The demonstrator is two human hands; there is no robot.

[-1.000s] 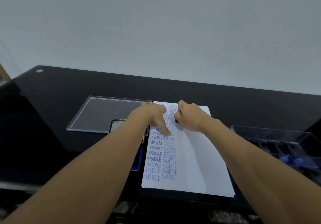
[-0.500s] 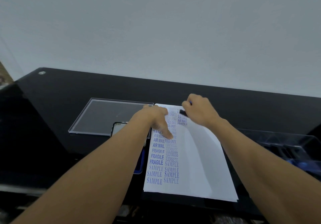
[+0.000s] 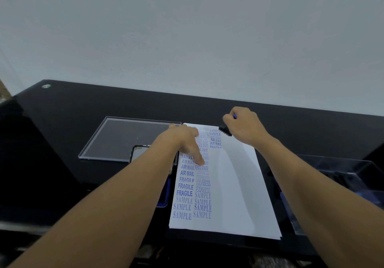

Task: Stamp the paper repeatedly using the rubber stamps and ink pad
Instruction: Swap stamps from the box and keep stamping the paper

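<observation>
A white paper (image 3: 234, 184) lies on the black desk, printed with columns of blue stamp marks such as SAMPLE, FRAGILE and AIR MAIL. My left hand (image 3: 182, 141) rests on its upper left part, the thumb stretched down onto the marks. My right hand (image 3: 243, 125) grips a small black rubber stamp (image 3: 225, 131), lifted just above the paper's top right corner. The blue ink pad (image 3: 165, 193) peeks out left of the paper, mostly hidden under my left forearm.
A clear plastic lid (image 3: 124, 136) lies flat at the left of the paper. A clear plastic box (image 3: 340, 176) with dark and blue stamps stands at the right. The black desk (image 3: 62, 122) ends at a pale wall behind.
My right hand has lifted the stamp off the top of the paper and moved it up and to the right. A fresh mark shows there. My left hand stays put.
</observation>
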